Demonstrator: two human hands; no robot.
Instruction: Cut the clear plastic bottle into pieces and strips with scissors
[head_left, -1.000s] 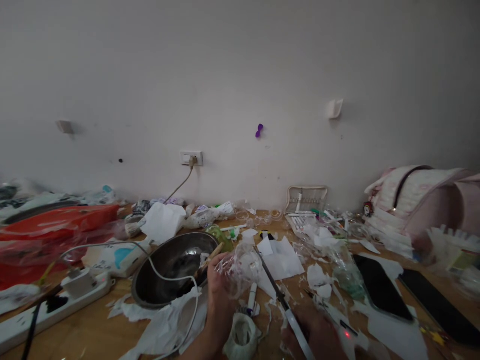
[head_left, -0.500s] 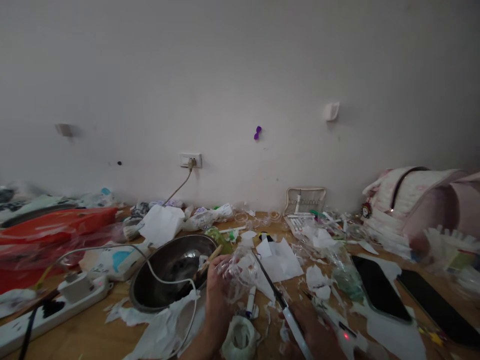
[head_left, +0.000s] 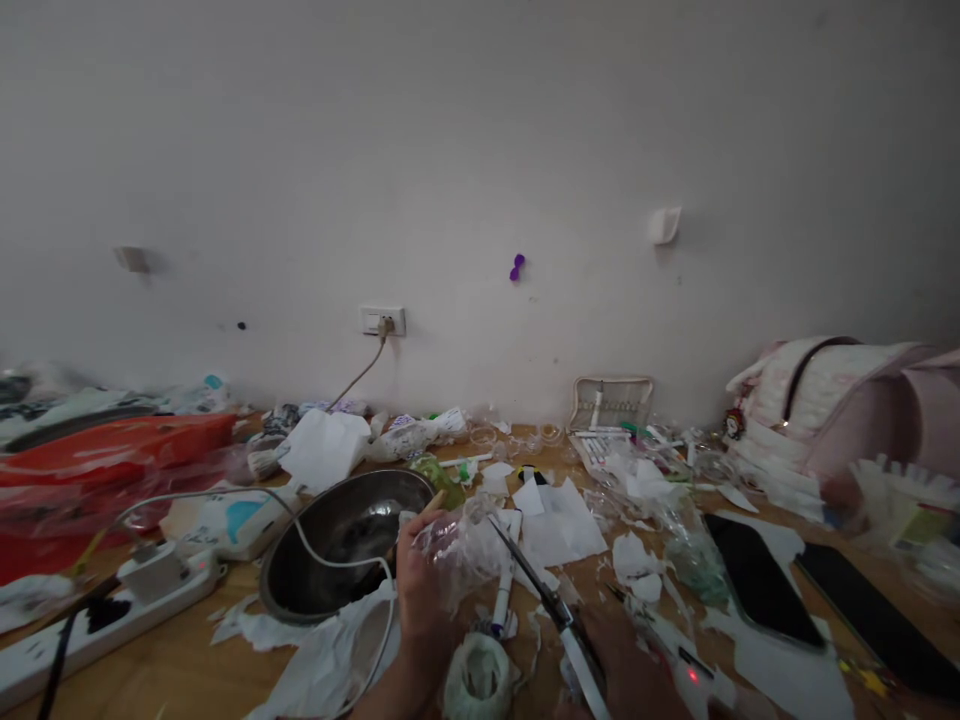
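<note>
My left hand (head_left: pixel 420 590) is closed around a crumpled piece of clear plastic (head_left: pixel 457 545), held just above the wooden table (head_left: pixel 180 670). My right hand (head_left: pixel 630 670) sits at the bottom edge, wrapped round the handle of a long thin tool (head_left: pixel 536 585) with a dark metal tip and a pale handle. The tip points up and left and reaches the clear plastic. A roll of pale tape (head_left: pixel 478 680) lies between my wrists, and a white marker (head_left: pixel 504 598) lies under the plastic.
A steel bowl (head_left: pixel 341 540) stands left of my left hand, with a white cable (head_left: pixel 300 520) draped over it from a power strip (head_left: pixel 105 610). Paper scraps (head_left: pixel 559 520) litter the middle. Two dark phones (head_left: pixel 757 575) lie right, a red plastic bag (head_left: pixel 90 470) far left, a pink bag (head_left: pixel 840 400) far right.
My left hand and the clear plastic shifted slightly left. The tool's tip swung left with it and now touches the plastic.
</note>
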